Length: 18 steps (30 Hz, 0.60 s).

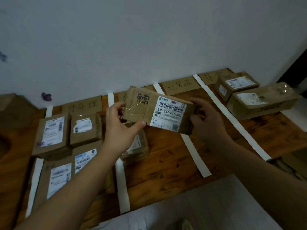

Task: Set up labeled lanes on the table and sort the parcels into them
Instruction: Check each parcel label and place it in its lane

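Observation:
I hold a small cardboard parcel (146, 110) with a white barcode label and black handwriting in the air above the wooden table (167, 156). My left hand (119, 123) grips its left end, thumb underneath. Its right end is gripped by my right hand (206, 120). White tape strips (194, 150) split the table into lanes, each headed by a handwritten cardboard label (180, 85) against the wall. Several parcels (53, 133) lie in the leftmost lane. Another parcel (137, 146) lies in the second lane, partly hidden by my left arm. In the rightmost lane sit two parcels (235, 85).
A white wall runs behind the table. A large cardboard box (15, 112) stands at the far left. The lane under the label in the middle right shows bare wood. Pale floor (191, 205) lies in front of the table's near edge.

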Motion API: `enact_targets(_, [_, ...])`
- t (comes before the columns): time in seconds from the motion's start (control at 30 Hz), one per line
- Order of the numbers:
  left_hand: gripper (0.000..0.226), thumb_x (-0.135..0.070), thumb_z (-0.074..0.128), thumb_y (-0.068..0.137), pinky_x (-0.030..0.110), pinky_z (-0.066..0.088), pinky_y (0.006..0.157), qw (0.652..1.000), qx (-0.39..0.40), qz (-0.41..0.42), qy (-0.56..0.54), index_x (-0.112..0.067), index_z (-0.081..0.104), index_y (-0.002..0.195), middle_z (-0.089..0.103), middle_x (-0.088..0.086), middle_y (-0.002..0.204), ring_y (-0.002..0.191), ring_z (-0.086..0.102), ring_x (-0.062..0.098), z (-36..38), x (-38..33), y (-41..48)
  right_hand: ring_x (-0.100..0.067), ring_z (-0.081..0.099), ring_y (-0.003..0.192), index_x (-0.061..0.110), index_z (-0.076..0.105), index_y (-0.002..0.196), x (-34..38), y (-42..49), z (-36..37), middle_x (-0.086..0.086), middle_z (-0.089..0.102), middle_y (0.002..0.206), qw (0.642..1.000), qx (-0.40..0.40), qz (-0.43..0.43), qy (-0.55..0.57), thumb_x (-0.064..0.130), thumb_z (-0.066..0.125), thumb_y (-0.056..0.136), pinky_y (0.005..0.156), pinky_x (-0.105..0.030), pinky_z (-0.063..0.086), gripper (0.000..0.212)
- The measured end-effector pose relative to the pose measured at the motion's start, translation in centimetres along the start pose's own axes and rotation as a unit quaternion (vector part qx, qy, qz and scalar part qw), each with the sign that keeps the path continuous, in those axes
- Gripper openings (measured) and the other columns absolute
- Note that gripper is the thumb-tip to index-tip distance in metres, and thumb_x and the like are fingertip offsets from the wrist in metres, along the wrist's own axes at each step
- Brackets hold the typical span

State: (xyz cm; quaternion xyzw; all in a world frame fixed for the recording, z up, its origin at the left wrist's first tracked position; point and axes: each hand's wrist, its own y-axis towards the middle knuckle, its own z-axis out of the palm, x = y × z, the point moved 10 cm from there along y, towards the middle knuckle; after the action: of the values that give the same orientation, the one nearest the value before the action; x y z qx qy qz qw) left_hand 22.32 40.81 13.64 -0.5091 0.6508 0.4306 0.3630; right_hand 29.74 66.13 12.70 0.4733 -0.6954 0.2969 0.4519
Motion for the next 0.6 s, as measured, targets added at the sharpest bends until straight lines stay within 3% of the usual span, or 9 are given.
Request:
enact_targets(0.17, [0.068, -0.017, 0.081, 0.068, 0.012, 0.040, 0.082, 1.000, -0.012, 0.019, -0.005, -0.033, 0.035, 0.116, 0.043, 0.004, 0.126, 0.113, 0.049, 0.015, -1.1, -1.5, -0.3, -0.011, 0.052, 0.112, 0.022, 0.045, 0.133, 2.9, -0.7, -0.7, 0.010, 0.048, 0.122, 0.999, -0.030, -0.044, 0.002, 0.006, 0.049, 0.095, 0.083, -0.029, 0.054, 0.042])
enact_targets(0.23, [0.067, -0.018, 0.081, 0.068, 0.011, 0.040, 0.082, 1.000, -0.015, 0.027, -0.002, -0.031, 0.036, 0.116, 0.043, 0.004, 0.127, 0.113, 0.048, 0.013, -1.1, -2.4, -0.8, -0.012, 0.053, 0.113, 0.022, 0.044, 0.135, 3.4, -1.0, -1.8, 0.008, 0.049, 0.125, 0.997, -0.052, -0.055, 0.006, 0.007, 0.049, 0.095, 0.084, -0.031, 0.055, 0.043])
enact_targets(0.33, [0.065, -0.017, 0.082, 0.068, 0.009, 0.041, 0.082, 0.999, -0.025, 0.042, -0.010, -0.030, 0.037, 0.113, 0.045, 0.001, 0.123, 0.106, 0.050, 0.008, 0.1, -4.7, -1.7, -0.012, 0.055, 0.112, 0.022, 0.039, 0.140, 3.2, -1.4, -4.6, 0.004, 0.049, 0.130, 0.994, -0.081, -0.059, 0.041, 0.009, 0.051, 0.094, 0.079, -0.024, 0.058, 0.048])
enact_targets(0.47, [0.062, -0.015, 0.081, 0.069, 0.010, 0.043, 0.076, 0.999, -0.013, 0.047, -0.018, -0.029, 0.038, 0.111, 0.049, -0.002, 0.117, 0.101, 0.051, 0.005, 5.8, -8.0, -2.7, -0.010, 0.059, 0.111, 0.017, 0.041, 0.139, 0.5, -1.0, -10.7, 0.000, 0.057, 0.127, 0.990, -0.107, -0.034, 0.084, 0.007, 0.057, 0.091, 0.086, -0.025, 0.055, 0.051])
enact_targets(0.53, [0.058, -0.015, 0.078, 0.073, 0.003, 0.041, 0.068, 0.999, 0.006, 0.040, -0.012, -0.026, 0.040, 0.115, 0.049, -0.002, 0.117, 0.100, 0.051, 0.009, 10.4, -9.6, -3.5, -0.009, 0.060, 0.110, 0.018, 0.043, 0.137, -1.5, -0.8, -14.5, 0.004, 0.061, 0.120, 0.992, -0.099, -0.033, 0.064, 0.005, 0.059, 0.089, 0.081, -0.020, 0.056, 0.052])
enact_targets(0.6, [0.056, -0.014, 0.073, 0.080, 0.003, 0.041, 0.065, 0.999, 0.030, 0.013, -0.026, -0.021, 0.041, 0.125, 0.050, -0.006, 0.112, 0.098, 0.050, 0.005, 15.8, -10.8, -4.4, 0.002, 0.061, 0.099, 0.025, 0.041, 0.135, -3.6, -1.1, -18.5, 0.018, 0.058, 0.105, 0.995, -0.077, -0.035, 0.051, 0.000, 0.058, 0.089, 0.072, -0.012, 0.054, 0.055])
